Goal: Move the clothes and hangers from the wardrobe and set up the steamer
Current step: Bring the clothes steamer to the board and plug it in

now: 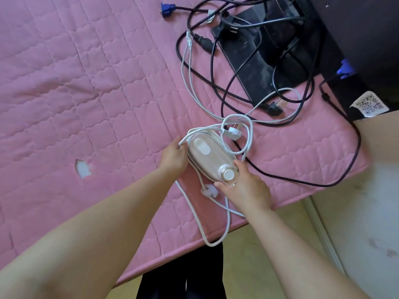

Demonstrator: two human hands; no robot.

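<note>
A small white and pale-gold handheld steamer (207, 155) lies on the pink quilted mattress (86, 83) near its front edge. My right hand (244, 186) grips its near end, by the round white knob. My left hand (173, 156) holds its far left side, fingers curled round a loop of its white braided cord (237, 134). The cord's white plug (232, 132) rests beside the steamer, and more cord trails off the mattress edge. No clothes or hangers are in view.
A tangle of black and grey cables (216, 61) with black plugs lies behind the steamer, beside a black monitor base (254, 52). A blue VGA connector (166, 8) lies at the back. The mattress has a small tear (83, 168). Yellowish floor (248, 255) lies below.
</note>
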